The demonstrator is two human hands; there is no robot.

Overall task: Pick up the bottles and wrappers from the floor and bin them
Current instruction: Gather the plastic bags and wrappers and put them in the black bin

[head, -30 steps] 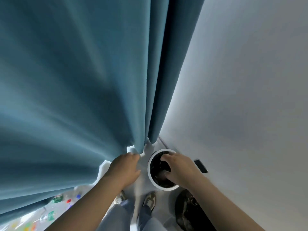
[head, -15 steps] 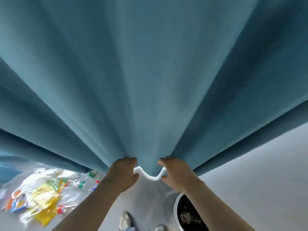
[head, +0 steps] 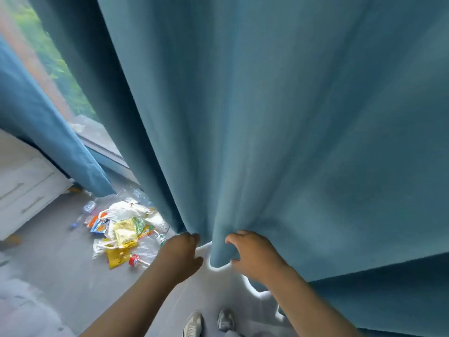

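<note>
A pile of litter lies on the grey floor to my left. It holds a yellow wrapper, a second yellow wrapper, a white plastic bag, a bottle with a green label, a bottle with a red label and a clear bottle. My left hand hangs loosely curled and empty, just right of the pile. My right hand is empty with fingers apart, brushing a fold of the curtain hem. The bin is out of view.
A large teal curtain fills the view ahead and to the right, down to hand height. A second curtain panel and a window are at the left. A white drawer cabinet stands far left. My shoes are below.
My view has swung left, away from the round bin and white wall, so the bin has left the frame and the litter pile has come in. My right hand left the bin's opening.
</note>
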